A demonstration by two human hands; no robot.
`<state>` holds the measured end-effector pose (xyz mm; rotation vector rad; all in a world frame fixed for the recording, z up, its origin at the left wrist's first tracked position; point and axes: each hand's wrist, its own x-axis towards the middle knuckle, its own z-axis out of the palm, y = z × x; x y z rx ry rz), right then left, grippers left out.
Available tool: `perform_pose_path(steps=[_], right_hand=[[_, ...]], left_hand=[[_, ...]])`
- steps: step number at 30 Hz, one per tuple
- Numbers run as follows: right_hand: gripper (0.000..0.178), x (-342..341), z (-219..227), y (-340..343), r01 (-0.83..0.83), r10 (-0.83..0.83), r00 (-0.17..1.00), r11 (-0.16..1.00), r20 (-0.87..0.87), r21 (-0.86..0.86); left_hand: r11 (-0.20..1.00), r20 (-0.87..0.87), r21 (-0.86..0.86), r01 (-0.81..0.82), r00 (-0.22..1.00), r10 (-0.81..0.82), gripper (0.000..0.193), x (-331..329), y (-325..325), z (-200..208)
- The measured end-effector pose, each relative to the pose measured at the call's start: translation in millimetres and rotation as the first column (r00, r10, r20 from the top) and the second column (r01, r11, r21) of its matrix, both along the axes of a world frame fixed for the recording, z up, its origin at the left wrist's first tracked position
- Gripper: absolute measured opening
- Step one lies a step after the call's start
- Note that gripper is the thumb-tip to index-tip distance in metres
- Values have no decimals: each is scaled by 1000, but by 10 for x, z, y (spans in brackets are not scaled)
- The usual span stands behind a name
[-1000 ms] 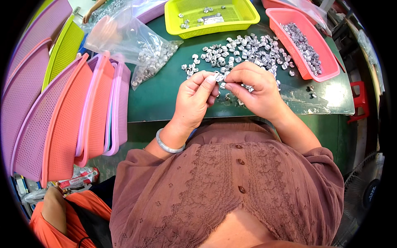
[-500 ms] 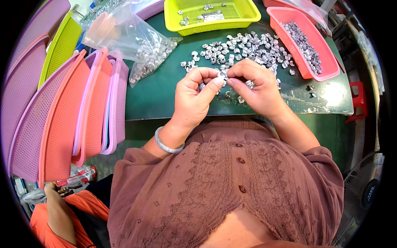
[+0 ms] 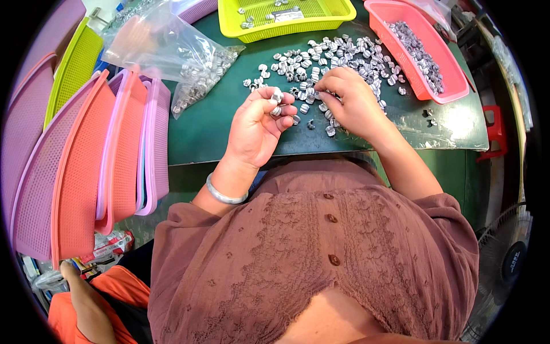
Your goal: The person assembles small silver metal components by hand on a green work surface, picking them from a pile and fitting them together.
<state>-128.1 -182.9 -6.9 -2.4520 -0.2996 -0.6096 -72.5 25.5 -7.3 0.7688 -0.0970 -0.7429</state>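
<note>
My left hand (image 3: 255, 123), palm turned up, is closed on small striped silvery-grey pieces (image 3: 276, 102), pinched between thumb and fingers. Their exact kind is too small to make out. Over the near side of a loose pile of the same striped pieces (image 3: 344, 54) is my right hand (image 3: 349, 100). Its thumb and forefinger come together at the pile, and whatever lies between the fingertips is hidden. A few single pieces (image 3: 330, 131) lie on the green tabletop between my hands.
A pink basket (image 3: 395, 49) of grey pieces stands at the right, a yellow-green basket (image 3: 286, 27) at the back. A clear plastic bag (image 3: 197, 69) of pieces lies left. Stacked purple and coral baskets (image 3: 80, 172) line the left side. Another person's arm (image 3: 86, 304) shows lower left.
My hands were together at one small piece. Now they are apart: the left has drawn left with pieces in it, and the right has moved up to the pile.
</note>
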Motion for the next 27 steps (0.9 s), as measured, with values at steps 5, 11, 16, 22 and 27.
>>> perform_pose_path(steps=[5, 11, 16, 22, 27], right_hand=[[11, 71, -112, 21, 51, -57, 998, 988, -34, -144], [11, 193, -115, 144, 51, -53, 999, 967, -1, -249], [10, 244, -99, 196, 53, -54, 999, 945, 6, -321], [12, 225, -52, 162, -84, 94, 993, 990, 75, -116], [16, 72, 209, 260, -186, 185, 972, 983, 145, -4]], left_hand=[[1000, -54, 26, -12, 998, 13, 20, 7, 5, 12], [981, 18, 193, -35, 999, 32, 20, 1, 9, -28], [964, 62, 258, -58, 997, 43, 12, -14, -23, -22], [929, 111, 364, -70, 993, 32, 15, -37, -85, 29], [944, 177, 322, -69, 984, 11, 14, -72, -140, 38]])
